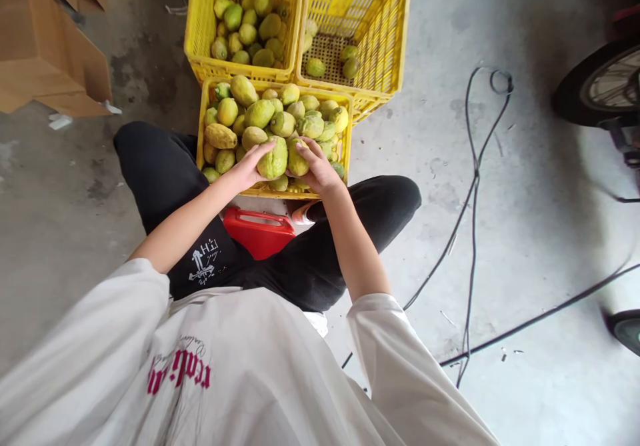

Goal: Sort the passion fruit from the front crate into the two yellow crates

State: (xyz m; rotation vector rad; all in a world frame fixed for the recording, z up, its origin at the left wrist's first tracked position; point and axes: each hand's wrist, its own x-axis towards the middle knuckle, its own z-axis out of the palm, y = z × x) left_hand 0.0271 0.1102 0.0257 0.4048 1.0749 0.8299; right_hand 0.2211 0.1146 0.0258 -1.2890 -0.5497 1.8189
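Note:
My left hand (249, 167) is wrapped round a large, bumpy yellow-green citron (274, 160), its thumb on top. Close beside it, my right hand (319, 168) grips another yellow-green citron (297, 159) with thumb and fingers. Both fruits are held over the near edge of a yellow plastic crate (202, 119). That crate is full of similar citrons (260, 113), some greener, some yellower, a few brownish. The undersides of the held fruits and some of my fingertips are hidden.
Behind stand two more yellow crates, the left one (200, 26) holding many fruits, the right one (385, 39) only several. A red plastic stool (260, 236) is between my legs. Cardboard (45, 39) lies at left; a black cable (474, 179) and a wheel (600, 86) are at right.

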